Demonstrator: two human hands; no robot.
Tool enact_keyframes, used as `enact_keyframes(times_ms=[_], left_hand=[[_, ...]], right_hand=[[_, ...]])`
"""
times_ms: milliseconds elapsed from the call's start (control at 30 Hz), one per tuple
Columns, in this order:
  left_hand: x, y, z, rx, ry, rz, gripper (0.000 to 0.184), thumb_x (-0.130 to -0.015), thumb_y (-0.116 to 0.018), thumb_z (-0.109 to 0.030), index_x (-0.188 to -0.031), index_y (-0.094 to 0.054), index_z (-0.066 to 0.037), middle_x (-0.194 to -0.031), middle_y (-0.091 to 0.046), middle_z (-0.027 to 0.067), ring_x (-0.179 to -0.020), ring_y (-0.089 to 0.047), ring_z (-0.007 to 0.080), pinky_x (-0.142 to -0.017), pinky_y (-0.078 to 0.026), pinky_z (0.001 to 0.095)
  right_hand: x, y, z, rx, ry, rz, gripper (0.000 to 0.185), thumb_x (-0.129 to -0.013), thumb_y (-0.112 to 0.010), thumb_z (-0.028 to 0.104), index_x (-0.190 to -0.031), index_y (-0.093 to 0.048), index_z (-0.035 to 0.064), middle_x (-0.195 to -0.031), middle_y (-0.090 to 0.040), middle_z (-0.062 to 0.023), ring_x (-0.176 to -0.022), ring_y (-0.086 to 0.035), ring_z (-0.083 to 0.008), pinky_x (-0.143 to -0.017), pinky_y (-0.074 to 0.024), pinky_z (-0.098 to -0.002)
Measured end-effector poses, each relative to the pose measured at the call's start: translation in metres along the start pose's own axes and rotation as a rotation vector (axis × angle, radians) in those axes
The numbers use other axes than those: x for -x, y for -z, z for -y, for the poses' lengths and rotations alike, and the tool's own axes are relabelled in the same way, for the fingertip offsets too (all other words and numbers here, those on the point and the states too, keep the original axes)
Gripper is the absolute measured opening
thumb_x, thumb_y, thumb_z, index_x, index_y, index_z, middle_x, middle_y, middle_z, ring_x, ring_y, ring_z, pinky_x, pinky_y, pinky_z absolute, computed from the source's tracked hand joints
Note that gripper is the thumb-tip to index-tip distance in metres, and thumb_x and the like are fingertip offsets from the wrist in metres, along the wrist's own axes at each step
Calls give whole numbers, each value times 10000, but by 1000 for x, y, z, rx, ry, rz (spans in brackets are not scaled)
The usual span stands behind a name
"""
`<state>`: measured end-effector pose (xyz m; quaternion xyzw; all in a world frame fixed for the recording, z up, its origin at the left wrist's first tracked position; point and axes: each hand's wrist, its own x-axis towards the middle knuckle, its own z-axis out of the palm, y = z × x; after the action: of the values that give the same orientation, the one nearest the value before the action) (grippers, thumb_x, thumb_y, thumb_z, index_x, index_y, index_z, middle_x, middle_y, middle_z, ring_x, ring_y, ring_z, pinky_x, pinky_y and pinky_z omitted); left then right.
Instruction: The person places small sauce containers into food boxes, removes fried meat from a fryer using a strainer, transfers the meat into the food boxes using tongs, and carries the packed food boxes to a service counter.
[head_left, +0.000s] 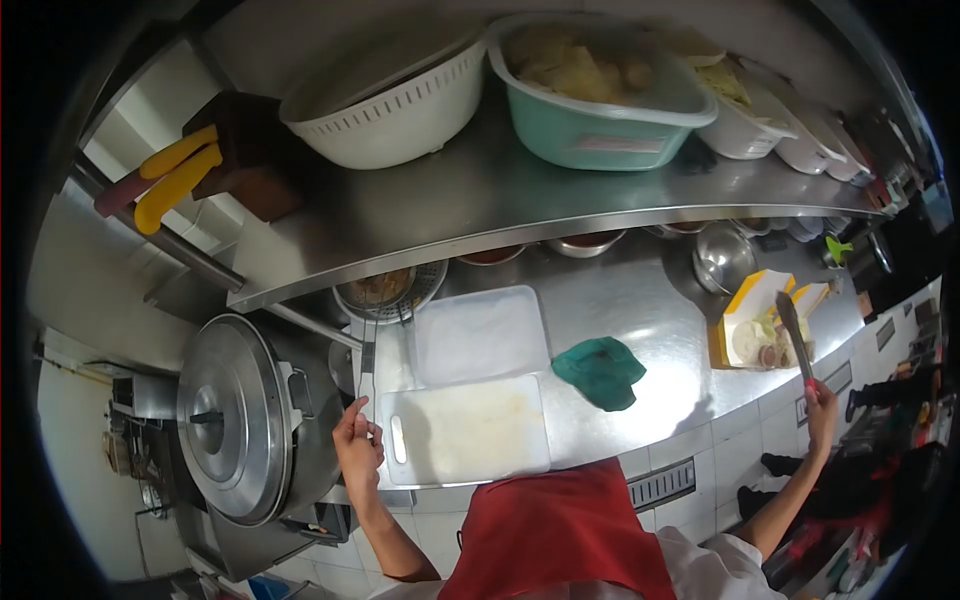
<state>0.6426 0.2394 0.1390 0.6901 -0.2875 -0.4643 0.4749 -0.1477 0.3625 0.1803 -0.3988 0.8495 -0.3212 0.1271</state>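
Currently, the right hand (821, 412) grasps a utensil (793, 335), which overlaps the food box (748, 332) near the right edge of the worktop (640, 305). The left hand (357, 448), fingers half curled, is near the front left corner; whether it grips the strainer handle (367, 365) cannot be told.

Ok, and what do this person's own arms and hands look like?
The left hand and right hand are bare, with no gloves or watch visible. The forearms are bare too, below white fabric sleeves; a red cloth apron covers the front.
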Motion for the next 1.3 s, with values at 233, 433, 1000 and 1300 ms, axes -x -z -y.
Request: enact_keyframes(times_ms=[233,433,1000,1300], left_hand=[[-9,25,16,14,-166,0,315,-1049,-533,-177,-1313,-613,-26,-641,-449,-93,-500,-373,-6,-416,-281,183],[-30,24,38,-101,-103,-129,369,-1065,-545,-310,-1363,-605,-101,-605,-456,-63,-438,-305,8,-368,-226,209],[-50,49,54,-95,-76,-73,354,-1086,-463,-244,-1398,-580,-124,-606,-423,-58,-432,-302,27,-359,-230,223],[-3,5,-3,-68,-88,-114,330,-1086,-490,-222,-1309,-611,-12,-602,-494,-27,-456,-379,38,-390,-281,235]], right_hand=[[-40,-4,-92,-16,-156,-23,266,-964,-661,231,-1022,-723,-21,-655,-541,43,-564,-460,-74,-501,-348,-276],[-21,11,-58,54,-225,-145,309,-895,-732,271,-1070,-773,20,-636,-596,-13,-577,-541,-106,-552,-444,-313],[-33,42,-47,192,-385,-182,454,-927,-677,390,-1093,-738,-28,-746,-701,-166,-724,-694,-258,-701,-523,-397],[44,-160,274,219,658,229,249,-896,-714,187,-1128,-706,98,-910,-692,-166,-867,-681,-371,-742,-519,-449]])
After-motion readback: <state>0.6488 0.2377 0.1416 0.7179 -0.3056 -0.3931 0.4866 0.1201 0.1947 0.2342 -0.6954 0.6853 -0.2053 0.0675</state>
